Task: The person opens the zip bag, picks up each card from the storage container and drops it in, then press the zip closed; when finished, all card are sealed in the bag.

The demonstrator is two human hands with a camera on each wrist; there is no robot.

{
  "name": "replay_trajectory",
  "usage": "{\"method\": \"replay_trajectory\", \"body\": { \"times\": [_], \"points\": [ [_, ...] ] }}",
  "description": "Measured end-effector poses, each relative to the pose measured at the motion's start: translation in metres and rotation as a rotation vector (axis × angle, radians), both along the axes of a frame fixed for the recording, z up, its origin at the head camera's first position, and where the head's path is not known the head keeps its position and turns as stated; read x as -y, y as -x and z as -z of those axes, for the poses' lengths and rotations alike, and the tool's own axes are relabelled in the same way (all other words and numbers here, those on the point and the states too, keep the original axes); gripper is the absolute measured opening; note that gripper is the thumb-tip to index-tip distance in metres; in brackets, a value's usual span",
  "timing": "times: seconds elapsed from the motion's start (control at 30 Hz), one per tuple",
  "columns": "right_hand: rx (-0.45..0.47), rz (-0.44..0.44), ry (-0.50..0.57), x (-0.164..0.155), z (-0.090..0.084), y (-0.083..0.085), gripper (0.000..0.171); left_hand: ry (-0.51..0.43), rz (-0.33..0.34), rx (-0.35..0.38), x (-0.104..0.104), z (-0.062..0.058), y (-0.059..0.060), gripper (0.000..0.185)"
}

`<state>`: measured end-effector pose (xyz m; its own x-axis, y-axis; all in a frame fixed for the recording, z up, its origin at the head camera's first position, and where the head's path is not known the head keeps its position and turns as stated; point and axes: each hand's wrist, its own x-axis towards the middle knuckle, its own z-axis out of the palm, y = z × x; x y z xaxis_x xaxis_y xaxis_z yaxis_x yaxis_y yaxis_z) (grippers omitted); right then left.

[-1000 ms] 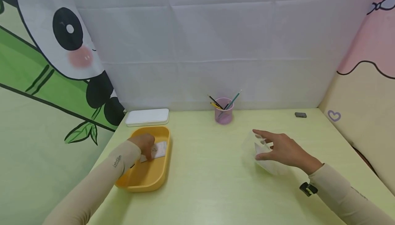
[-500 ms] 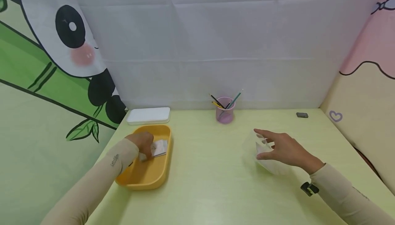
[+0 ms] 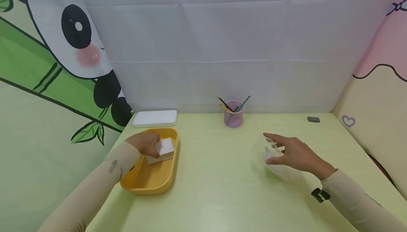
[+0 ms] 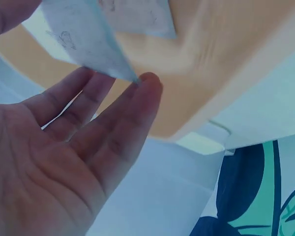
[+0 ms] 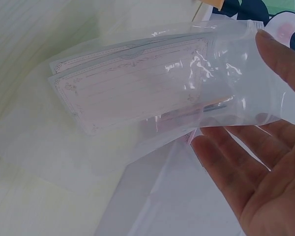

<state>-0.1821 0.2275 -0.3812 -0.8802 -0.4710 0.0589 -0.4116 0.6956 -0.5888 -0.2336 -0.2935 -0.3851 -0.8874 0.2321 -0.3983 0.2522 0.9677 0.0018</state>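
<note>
My left hand (image 3: 143,143) reaches into the yellow tray (image 3: 152,191) at the left of the table. Between its thumb and fingertips it pinches a white printed card (image 4: 83,42), tilted up. Another white card (image 4: 142,19) lies beneath it on the tray floor. On the right, my right hand (image 3: 294,153) grips a clear plastic bag (image 5: 236,88) at its mouth, thumb on one side and fingers on the other, holding it spread. Inside the bag are white cards (image 5: 137,83) with ornate printed borders, overlapping each other.
A pink mesh cup (image 3: 233,119) holding several pencils stands at the back centre. Behind the tray lies a flat white case (image 3: 154,118). A small dark block (image 3: 313,119) sits near the back right corner. A white cloth (image 3: 235,48) hangs behind the table.
My left hand has taken hold of a white card in the tray and raised it from the one below. The right hand and bag have stayed nearly still.
</note>
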Motion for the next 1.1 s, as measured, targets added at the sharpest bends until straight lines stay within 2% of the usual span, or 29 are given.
{"method": "replay_trajectory", "body": {
  "times": [0.2, 0.33, 0.57, 0.77, 0.9, 1.1],
  "points": [
    [0.003, 0.002, 0.007, -0.001, -0.001, 0.000, 0.089, -0.004, 0.015, -0.089, 0.000, -0.014, -0.003, 0.058],
    [0.001, -0.001, 0.007, -0.002, 0.000, 0.000, 0.089, -0.040, 0.035, -0.122, 0.000, -0.020, -0.004, 0.057],
    [-0.004, -0.003, 0.001, -0.003, 0.000, 0.001, 0.090, -0.047, 0.019, -0.158, 0.004, -0.030, -0.004, 0.058],
    [0.003, 0.006, 0.005, -0.002, -0.001, 0.000, 0.090, -0.124, 0.013, -0.220, 0.007, -0.038, -0.003, 0.063],
    [0.002, 0.005, 0.001, -0.002, -0.001, 0.000, 0.091, -0.171, 0.059, -0.248, -0.006, -0.044, -0.003, 0.065],
    [0.012, -0.003, -0.003, -0.001, -0.001, -0.001, 0.091, -0.313, 0.178, -0.288, -0.048, -0.052, -0.009, 0.059]
  ]
}}
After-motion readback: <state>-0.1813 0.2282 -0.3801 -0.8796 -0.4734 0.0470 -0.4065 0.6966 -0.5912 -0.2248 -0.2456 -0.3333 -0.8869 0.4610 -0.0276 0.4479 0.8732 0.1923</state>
